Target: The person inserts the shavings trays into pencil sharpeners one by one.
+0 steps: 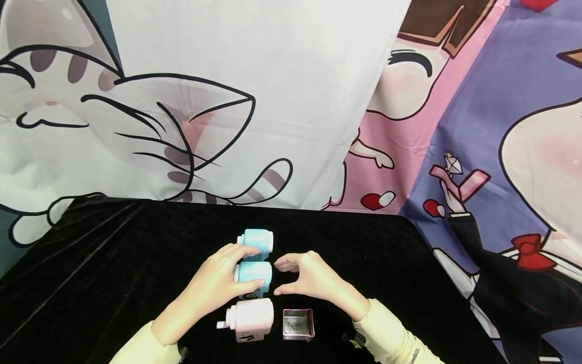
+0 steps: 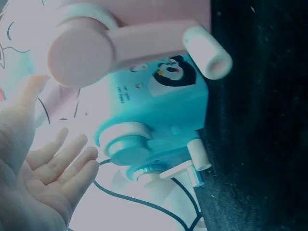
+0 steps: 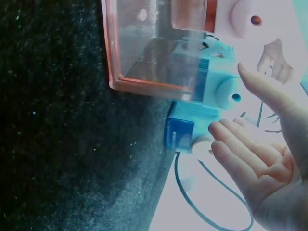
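Observation:
Three hand-crank pencil sharpeners stand in a row: a pink sharpener (image 1: 254,316) nearest, a blue sharpener (image 1: 253,273) in the middle, another blue sharpener (image 1: 258,238) farthest. My left hand (image 1: 220,275) hovers beside the blue pair, thumb and fingers spread, overlapping them in the head view. Opposite it, my right hand (image 1: 311,278) is held with thumb and fingers apart and nothing between them. Right of the pink sharpener lies a clear shavings drawer (image 1: 297,324) with a pinkish rim. The pink crank handle (image 2: 149,42) shows large in the left wrist view, and the pencil hole (image 3: 256,20) in the right wrist view.
A black velvety cloth (image 1: 113,283) covers the table. Behind it hangs a cartoon-printed curtain (image 1: 291,101). A small dark object with a yellow-green mark (image 1: 355,344) sits by the right sleeve.

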A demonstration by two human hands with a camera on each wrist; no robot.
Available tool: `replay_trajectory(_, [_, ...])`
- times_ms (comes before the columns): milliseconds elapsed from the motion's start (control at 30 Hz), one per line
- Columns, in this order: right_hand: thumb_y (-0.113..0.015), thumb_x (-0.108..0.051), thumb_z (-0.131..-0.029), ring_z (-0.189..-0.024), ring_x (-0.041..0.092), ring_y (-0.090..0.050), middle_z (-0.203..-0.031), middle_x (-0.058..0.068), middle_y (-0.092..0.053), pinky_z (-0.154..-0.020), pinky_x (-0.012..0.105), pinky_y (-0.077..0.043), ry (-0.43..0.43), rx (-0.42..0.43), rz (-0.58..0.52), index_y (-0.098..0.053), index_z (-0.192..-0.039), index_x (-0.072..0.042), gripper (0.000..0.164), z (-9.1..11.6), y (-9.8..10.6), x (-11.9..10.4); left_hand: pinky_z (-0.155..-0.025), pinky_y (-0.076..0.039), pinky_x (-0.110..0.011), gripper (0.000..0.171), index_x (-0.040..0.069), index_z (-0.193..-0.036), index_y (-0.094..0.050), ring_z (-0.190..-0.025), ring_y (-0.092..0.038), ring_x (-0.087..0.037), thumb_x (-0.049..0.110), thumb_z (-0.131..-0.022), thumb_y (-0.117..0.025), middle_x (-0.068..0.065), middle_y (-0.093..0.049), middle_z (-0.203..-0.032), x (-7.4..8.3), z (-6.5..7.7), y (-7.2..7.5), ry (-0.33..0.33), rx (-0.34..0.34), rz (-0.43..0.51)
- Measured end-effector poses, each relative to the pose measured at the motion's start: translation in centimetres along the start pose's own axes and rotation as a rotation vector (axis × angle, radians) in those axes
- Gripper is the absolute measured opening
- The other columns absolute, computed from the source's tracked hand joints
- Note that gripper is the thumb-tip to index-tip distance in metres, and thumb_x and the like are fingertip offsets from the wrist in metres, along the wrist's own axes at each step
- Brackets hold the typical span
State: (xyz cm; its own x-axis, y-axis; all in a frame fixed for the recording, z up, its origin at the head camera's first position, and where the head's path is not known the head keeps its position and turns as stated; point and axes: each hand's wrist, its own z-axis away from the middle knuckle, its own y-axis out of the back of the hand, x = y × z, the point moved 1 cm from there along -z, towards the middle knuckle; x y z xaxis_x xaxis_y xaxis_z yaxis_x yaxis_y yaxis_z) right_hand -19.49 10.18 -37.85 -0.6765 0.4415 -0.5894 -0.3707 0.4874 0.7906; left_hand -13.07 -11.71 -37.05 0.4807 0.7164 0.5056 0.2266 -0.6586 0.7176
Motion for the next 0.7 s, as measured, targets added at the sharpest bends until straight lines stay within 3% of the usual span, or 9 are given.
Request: replay_trajectory(700, [-0.074,-0.047,-0.069,-0.095,0.003,-0.057,-0.105,0.003,-0.067,-0.082,0.026,-0.048,-0.002,0.013,0.008,-0.063,-0.109,-0.012,0.054,2.3,1.1,-1.7,-0.075,-0.050,-0.027,0.049,0.025,-0.105,-0.059,-0.094,-0.050,-0.004,0.056,-0.068,-0.071,0.013,-0.057,-0.103,2.3,1.8,0.3,0.002,-0.019,-0.013])
